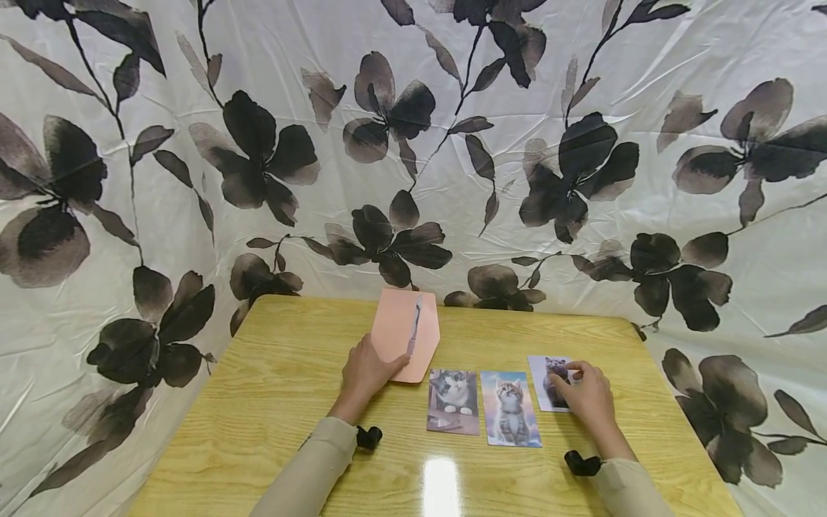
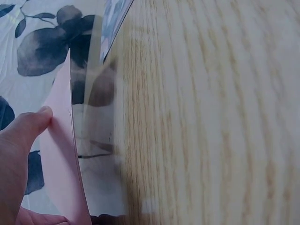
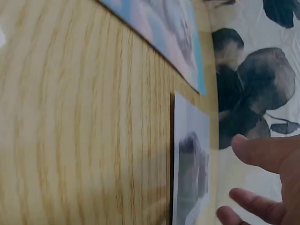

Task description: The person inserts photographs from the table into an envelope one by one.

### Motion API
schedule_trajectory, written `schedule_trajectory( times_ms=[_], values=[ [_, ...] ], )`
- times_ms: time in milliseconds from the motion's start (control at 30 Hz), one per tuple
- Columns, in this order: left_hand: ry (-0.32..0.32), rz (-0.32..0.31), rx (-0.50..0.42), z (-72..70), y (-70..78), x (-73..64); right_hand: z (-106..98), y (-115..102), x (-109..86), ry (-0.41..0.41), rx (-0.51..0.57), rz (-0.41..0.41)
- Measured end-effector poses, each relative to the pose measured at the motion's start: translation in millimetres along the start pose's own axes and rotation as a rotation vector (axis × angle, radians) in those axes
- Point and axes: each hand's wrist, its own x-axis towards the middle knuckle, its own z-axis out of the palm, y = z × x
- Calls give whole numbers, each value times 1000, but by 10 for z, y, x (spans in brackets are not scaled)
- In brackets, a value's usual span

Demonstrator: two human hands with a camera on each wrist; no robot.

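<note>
My left hand [image 1: 370, 370] grips a pink envelope [image 1: 393, 323] by its lower left edge, thumb across the front and fingers behind. A narrow bluish-grey strip [image 1: 414, 327] runs down the envelope's face. In the left wrist view the envelope [image 2: 58, 154] stands tilted up off the wood. Over at the right, my right hand [image 1: 589, 397] hovers above a photo card of a grey cat [image 1: 554, 391]. Thumb and fingers are spread, and the right wrist view shows them apart from that card [image 3: 190, 159], which lies flat.
Two more cards lie on the wooden table [image 1: 291, 402] between the hands: a grey-and-white cat card [image 1: 452, 402] and a tabby kitten card [image 1: 510, 409]. A floral curtain [image 1: 478, 215] hangs behind the table. Black wrist cameras sit at both cuffs.
</note>
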Motion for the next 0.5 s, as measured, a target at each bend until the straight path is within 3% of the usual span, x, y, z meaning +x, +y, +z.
schedule_trajectory(
  times_ms=[267,500],
  values=[
    [10,-6,10,9,-9,2,-85,137,-58,-69,-146,75],
    [12,-5,18,6,2,-8,-84,194,-53,-109,-212,110]
  ],
)
